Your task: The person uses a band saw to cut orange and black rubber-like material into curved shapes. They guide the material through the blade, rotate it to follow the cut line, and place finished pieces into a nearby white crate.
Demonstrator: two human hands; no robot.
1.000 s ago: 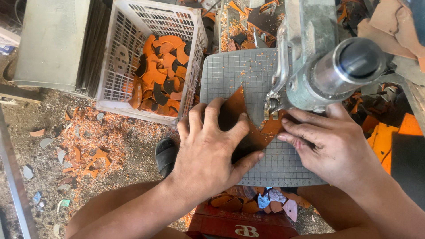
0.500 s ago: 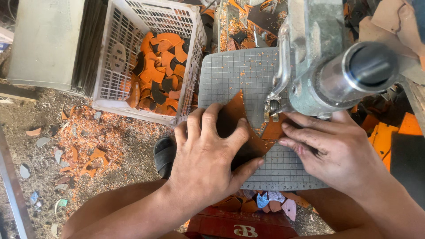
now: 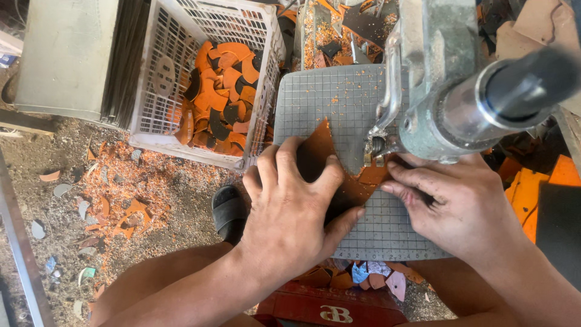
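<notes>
Left hand [image 3: 290, 212] fingers spread flat on the orange sheet [image 3: 324, 151], its tip pointing upper-center, right hand [image 3: 451, 203] pinching the edge w/ the cutter head [image 3: 378, 145] just above.

Brown sheet [image 3: 319, 151]: mostly covered by left hand [image 3: 290, 209] and right hand [image 3: 451, 203]. Machine [image 3: 460, 91]: cut by top and right edges. Cutting point behind its head: hidden.

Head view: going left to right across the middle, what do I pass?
Grey metal box → white plastic crate of orange offcuts → left hand on the brown sheet → right hand under the machine head.
</notes>
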